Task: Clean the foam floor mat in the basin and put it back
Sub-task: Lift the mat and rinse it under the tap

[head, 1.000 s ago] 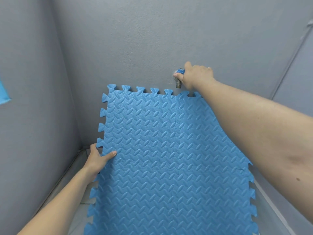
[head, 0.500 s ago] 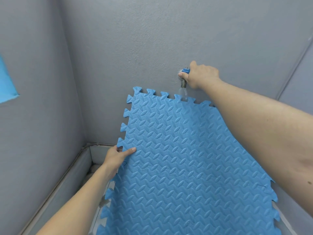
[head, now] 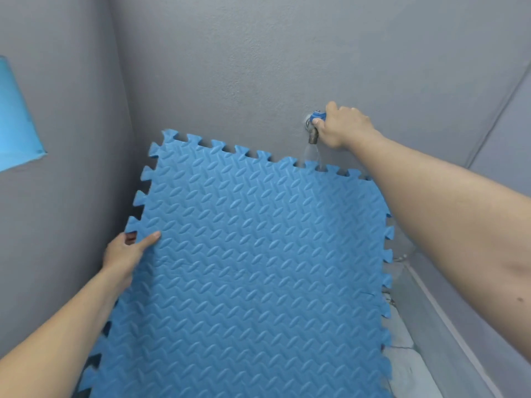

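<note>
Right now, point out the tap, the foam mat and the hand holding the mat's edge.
tap (head: 313,135): head view, on its metal spout below the blue handle.
foam mat (head: 258,268): head view, middle of its textured face.
left hand (head: 126,251): head view, back of the hand.

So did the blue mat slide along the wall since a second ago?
Yes. Its top edge sat right below the tap; the foam mat now reaches further left of the tap, towards the corner. The left hand grips its edge.
</note>
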`<act>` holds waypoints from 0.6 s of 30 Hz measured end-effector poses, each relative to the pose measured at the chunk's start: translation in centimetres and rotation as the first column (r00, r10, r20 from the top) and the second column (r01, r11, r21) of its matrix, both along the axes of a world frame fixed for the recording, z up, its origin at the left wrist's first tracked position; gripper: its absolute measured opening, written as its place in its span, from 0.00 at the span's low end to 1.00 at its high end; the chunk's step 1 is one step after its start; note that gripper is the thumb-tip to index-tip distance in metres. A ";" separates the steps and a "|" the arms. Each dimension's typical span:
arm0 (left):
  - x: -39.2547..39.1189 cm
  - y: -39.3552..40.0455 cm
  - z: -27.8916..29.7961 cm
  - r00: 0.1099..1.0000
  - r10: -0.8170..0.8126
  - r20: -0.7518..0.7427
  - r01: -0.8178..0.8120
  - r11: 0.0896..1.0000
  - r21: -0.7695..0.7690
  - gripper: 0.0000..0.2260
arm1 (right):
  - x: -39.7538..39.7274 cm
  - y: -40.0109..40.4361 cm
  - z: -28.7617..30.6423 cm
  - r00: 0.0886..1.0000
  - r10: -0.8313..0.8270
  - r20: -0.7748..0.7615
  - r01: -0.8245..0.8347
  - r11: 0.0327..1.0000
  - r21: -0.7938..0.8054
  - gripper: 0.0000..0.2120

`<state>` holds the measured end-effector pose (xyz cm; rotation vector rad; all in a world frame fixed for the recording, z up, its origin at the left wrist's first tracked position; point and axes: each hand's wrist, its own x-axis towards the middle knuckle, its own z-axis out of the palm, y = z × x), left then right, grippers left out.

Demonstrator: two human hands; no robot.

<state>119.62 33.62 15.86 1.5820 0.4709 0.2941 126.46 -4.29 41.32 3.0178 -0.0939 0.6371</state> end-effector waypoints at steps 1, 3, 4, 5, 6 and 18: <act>-0.5 0.9 0.3 1.000 0.008 0.001 -0.008 1.000 -0.015 0.30 | 0.0 0.0 0.0 1.000 0.003 -0.005 -0.003 1.000 0.006 0.25; -1.3 1.6 0.7 0.999 0.037 -0.012 -0.037 0.997 -0.061 0.26 | 0.2 0.0 0.0 1.000 0.001 -0.004 -0.001 1.000 0.015 0.25; -1.5 1.6 0.6 0.998 0.057 -0.022 -0.059 0.996 -0.074 0.24 | 0.2 0.0 -0.1 1.000 -0.001 -0.002 0.001 1.000 0.017 0.25; -1.4 1.5 0.3 0.996 0.078 -0.030 -0.080 0.994 -0.068 0.24 | 0.3 0.0 -0.1 1.000 -0.003 0.002 0.003 1.000 0.019 0.25; -1.4 1.1 0.1 0.995 0.091 -0.035 -0.093 0.994 -0.059 0.25 | 0.4 0.0 -0.1 1.000 -0.003 0.005 0.003 1.000 0.019 0.25; -0.7 -15.9 -1.7 0.998 -0.063 -0.027 0.061 0.994 -0.095 0.22 | 0.7 -0.1 -0.3 0.999 -0.026 0.040 0.025 1.000 0.008 0.25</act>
